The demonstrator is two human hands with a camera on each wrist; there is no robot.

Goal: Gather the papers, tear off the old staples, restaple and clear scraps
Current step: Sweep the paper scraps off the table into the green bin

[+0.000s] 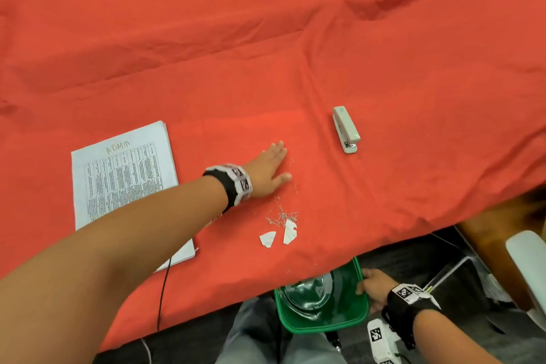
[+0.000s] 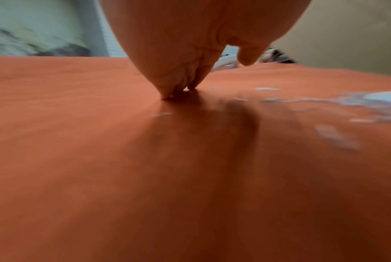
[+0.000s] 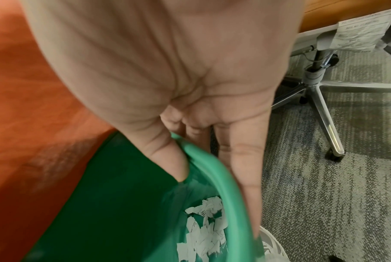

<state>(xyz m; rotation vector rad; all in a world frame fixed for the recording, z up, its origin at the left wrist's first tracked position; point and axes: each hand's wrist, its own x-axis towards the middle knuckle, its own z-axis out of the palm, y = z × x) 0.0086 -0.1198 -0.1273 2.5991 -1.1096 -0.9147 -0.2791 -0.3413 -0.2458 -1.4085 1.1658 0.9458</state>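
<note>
My left hand (image 1: 273,170) lies flat, fingers straight, on the red cloth (image 1: 266,53), just beyond a scatter of loose staples (image 1: 282,216) and two torn paper scraps (image 1: 279,235); its fingertips (image 2: 174,92) press the cloth. My right hand (image 1: 373,288) grips the rim of a green bin (image 1: 325,325) held below the table's near edge, thumb inside, fingers outside the rim (image 3: 203,159). Torn scraps (image 3: 203,230) lie in the bin. A stapled paper stack (image 1: 124,183) sits at left under my forearm. A grey stapler (image 1: 346,129) lies to the right.
The cloth hangs over the table's front edge. A black cable (image 1: 164,289) trails over the cloth near the papers. An office chair base (image 3: 320,99) stands on the carpet at right, and a wooden surface (image 1: 496,242) shows beside it.
</note>
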